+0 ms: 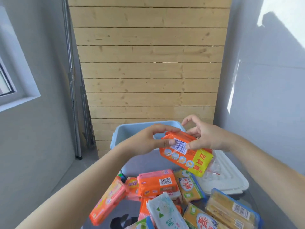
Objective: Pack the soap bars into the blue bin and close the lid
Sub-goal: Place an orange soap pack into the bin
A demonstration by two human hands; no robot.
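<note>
Both hands are gripping one glossy orange soap pack (184, 152) above the near edge of the blue bin (130, 134). The left hand (148, 139) is pinching the pack's upper left end, thumb pressing beside the white barcode panel and fingers curling over the top. The right hand (206, 139) is pinching the same end from the other side, thumb on the barcode label, with the forefinger arching free above. The pack is a rectangular, film-wrapped block, tilting down to the right; its lower end carries a yellow band with red characters, and a row of small round pictures runs along the orange face.

The bin is smooth, pale blue plastic with rounded corners and a rolled rim — its mouth is open, and the inside that shows is bare. To the right of it a white lid (229, 177) is lying flat, ribbed near its edge, with a crumpled clear plastic wrapper (212, 167) resting on it.

In front of the bin, more wrapped bars are lying in a loose heap on the grey counter (254, 197): an orange and pink pack (158, 182) with a barcode facing up, a long orange pack (107, 200) leaning at the left, a yellow and green pack (189, 185), a white pack (166, 212) with a pale flower print, and a blue-edged pack (231, 210) showing yellow ridged bars through clear film.

Behind everything a panel of knotty, pale wooden planks (148, 63) is standing between grey walls.
</note>
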